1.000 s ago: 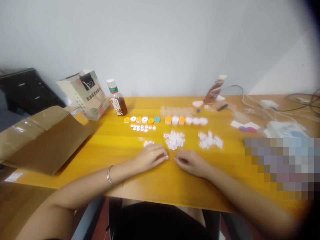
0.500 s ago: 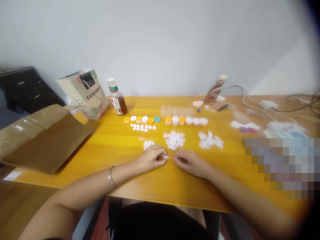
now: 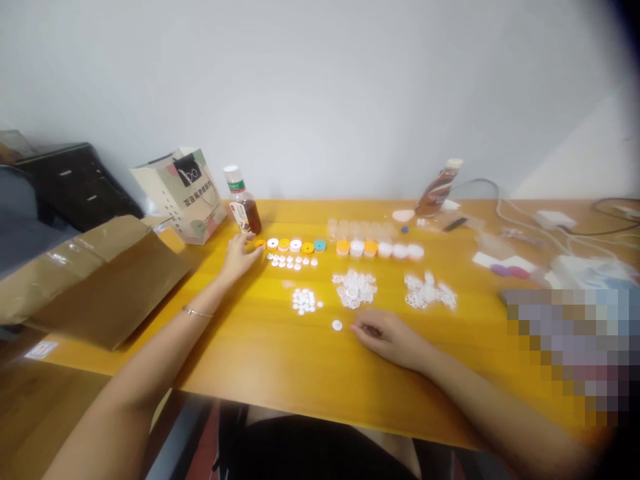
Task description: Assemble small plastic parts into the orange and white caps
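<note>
My left hand (image 3: 241, 255) reaches to the far left end of a row of orange, white and teal ring-shaped caps. Its thumb and fingers close around the leftmost orange cap (image 3: 260, 245), which still sits in line. Near the front, my right hand (image 3: 383, 335) rests on the table with its fingers curled in, and I see nothing in them. Just left of its fingertips lies one white round piece (image 3: 337, 325). Small white knobbed pieces (image 3: 290, 262) stand in rows before the caps. A cluster of small white discs (image 3: 304, 301) lies closer to me.
Piles of white lattice pieces (image 3: 356, 289) lie beyond my right hand. Behind them stand orange and white lidded pots (image 3: 370, 249) and clear cups (image 3: 360, 230). Bottles (image 3: 245, 212), a paper bag (image 3: 193, 197), a cardboard box (image 3: 115, 287) and cables (image 3: 500, 207) flank the work area.
My left hand has moved from the front middle to the far left cap. The white round piece now lies on the table. My right hand stays almost in place; the view has shifted slightly.
</note>
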Motion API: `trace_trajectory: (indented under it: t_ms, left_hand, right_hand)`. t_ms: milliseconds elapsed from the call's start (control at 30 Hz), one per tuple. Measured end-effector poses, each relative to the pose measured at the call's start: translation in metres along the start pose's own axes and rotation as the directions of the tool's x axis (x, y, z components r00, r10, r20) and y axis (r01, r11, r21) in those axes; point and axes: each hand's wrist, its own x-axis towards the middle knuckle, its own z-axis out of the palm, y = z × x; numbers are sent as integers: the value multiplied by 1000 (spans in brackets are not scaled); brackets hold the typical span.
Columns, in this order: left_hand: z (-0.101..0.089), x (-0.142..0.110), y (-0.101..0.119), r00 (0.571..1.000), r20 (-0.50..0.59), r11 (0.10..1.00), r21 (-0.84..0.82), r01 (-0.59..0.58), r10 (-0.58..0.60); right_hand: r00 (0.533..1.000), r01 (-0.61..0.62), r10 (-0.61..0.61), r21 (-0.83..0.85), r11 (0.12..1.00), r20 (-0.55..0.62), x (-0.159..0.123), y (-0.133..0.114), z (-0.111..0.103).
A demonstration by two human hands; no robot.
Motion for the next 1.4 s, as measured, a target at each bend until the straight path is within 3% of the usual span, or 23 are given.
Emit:
trace_trajectory:
  t_ms: [133,333,467,567,633,700,767,833,933,1167,1400]
  left_hand:
    - [11,12,-23,997,57,998,45,54,-57]
    - [21,17,-23,991,115,997,45,69,-73]
    - [14,9,-6,998,27,998,26,57,-58]
    - [8,-12,28,999,16,998,-44,-46,47]
    - [6,-34,58,955,108,940,-239,-245,276]
    - [6,-60,88,837,286,852,-399,-338,466]
    - [7,-82,110,731,409,812,-474,-341,546]
    - [8,-98,123,686,459,808,-479,-344,564]
    - [12,-108,126,672,486,820,-449,-356,558]
    - [25,-109,121,689,505,848,-404,-343,519]
    - [27,-112,118,678,532,858,-380,-345,508]
  right_hand:
    - [1000,-7,7,6,1000,1,1,0,0]
    - [1000,-9,10,25,1000,-14,1,1,0]
    - [1000,-14,15,34,999,-17,1,0,0]
    - [1000,-15,16,29,999,-16,1,1,1]
    - [1000,-16,16,32,999,-20,1,1,1]
    - [1000,-21,22,45,999,-19,1,2,2]
    - [999,-29,30,68,997,-12,1,3,2]
    - [999,-33,34,96,995,-8,1,4,2]
    - [999,-34,34,133,991,1,1,5,2]
    - [999,-53,53,175,983,3,1,4,0]
    - [998,-64,64,159,985,9,2,3,0]
